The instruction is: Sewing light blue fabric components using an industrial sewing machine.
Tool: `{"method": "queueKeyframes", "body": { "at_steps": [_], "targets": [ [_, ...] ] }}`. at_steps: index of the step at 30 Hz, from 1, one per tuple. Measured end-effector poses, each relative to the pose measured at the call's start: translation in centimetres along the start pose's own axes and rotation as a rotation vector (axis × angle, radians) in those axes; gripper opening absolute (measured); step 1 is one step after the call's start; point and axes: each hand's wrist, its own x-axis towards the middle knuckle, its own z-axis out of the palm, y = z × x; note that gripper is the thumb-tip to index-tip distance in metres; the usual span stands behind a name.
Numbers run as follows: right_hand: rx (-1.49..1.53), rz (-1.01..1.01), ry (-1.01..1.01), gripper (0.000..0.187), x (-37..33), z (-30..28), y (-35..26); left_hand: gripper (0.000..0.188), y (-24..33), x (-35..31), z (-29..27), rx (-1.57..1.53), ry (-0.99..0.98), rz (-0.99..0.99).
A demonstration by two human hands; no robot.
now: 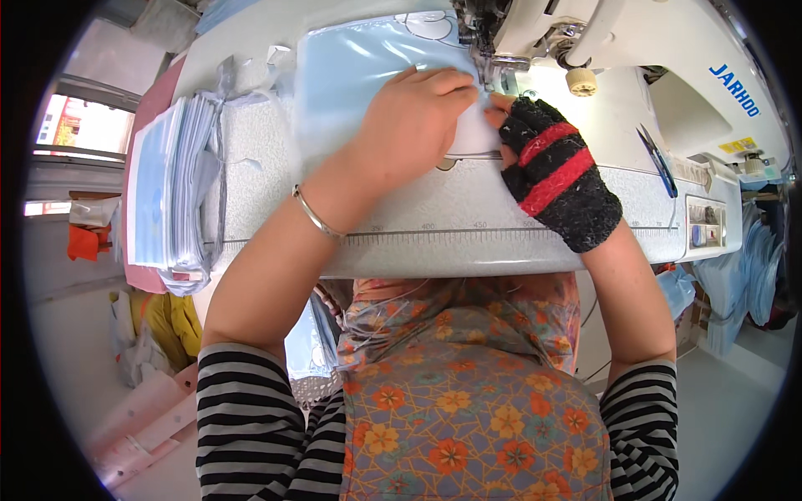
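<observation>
A light blue sheet (334,88), shiny like plastic, lies on the bed of a white sewing machine (685,50). Its right edge runs by the needle and presser foot (486,71). My left hand (418,113) lies over the sheet with the fingers stretched toward the foot, pressing it down. On the other side of the foot is my right hand (555,167), in a black and red fingerless glove. Its fingertips meet at the sheet's edge, closed on it as far as I can see. The needle's tip is hard to make out.
A thick stack of folded blue sheets (171,184) stands at the left end of the table. Dark tweezers (657,163) lie on the right, above a small tray (706,224) with bobbins. A printed ruler (376,237) runs along the front edge. More blue pieces (739,267) hang at the far right.
</observation>
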Motion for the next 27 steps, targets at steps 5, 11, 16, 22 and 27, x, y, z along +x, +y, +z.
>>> {"method": "queueKeyframes", "body": {
  "at_steps": [5, 11, 16, 22, 27],
  "targets": [
    [-0.016, -0.019, 0.038, 0.041, 0.0, 0.2, 0.3, 0.027, -1.0, 0.9, 0.6, 0.0, 0.039, 0.013],
    [-0.047, -0.022, 0.041, 0.042, 0.0, 0.6, 0.7, 0.026, -1.7, 1.0, 0.8, -0.018, 0.046, 0.035],
    [-0.047, -0.072, 0.06, 0.042, 0.3, 0.4, 0.2, 0.027, -2.0, 0.4, 0.2, -0.007, 0.016, 0.019],
    [-0.057, -0.023, 0.064, 0.038, -0.6, 0.4, 1.0, 0.033, -4.1, -2.1, -5.9, 0.32, -0.03, -0.109],
    [-0.022, -0.012, 0.065, 0.037, 0.0, 0.4, 0.5, 0.041, -10.8, -6.4, -10.2, 0.454, -0.106, -0.652]
  ]
}}
